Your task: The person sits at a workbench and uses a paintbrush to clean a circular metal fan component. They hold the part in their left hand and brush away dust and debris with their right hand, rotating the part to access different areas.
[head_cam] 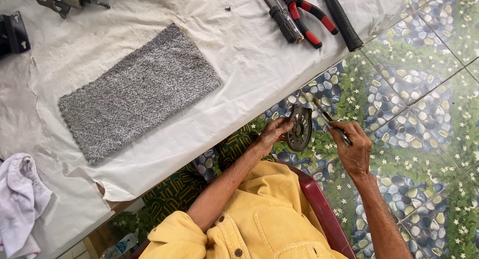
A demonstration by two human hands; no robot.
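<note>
Left hand [273,133] closed on the rim of a round dark metal disc [300,129], perforated with slots, held upright off the table edge, above the tiled floor [419,64]; right hand [353,145] pinched shut around a thin brush [329,119], its tip touching the disc's upper edge; disc judged rigid, fairly heavy for its size, possibly greasy, so best gripped at the rim or through the slots, thumb behind; brush light, slender, held near its middle; on the white cloth-covered table [239,54]: grey fibrous mat [137,92], red-handled pliers [308,17], screwdriver [282,18], white rag [20,204] at the left.
</note>
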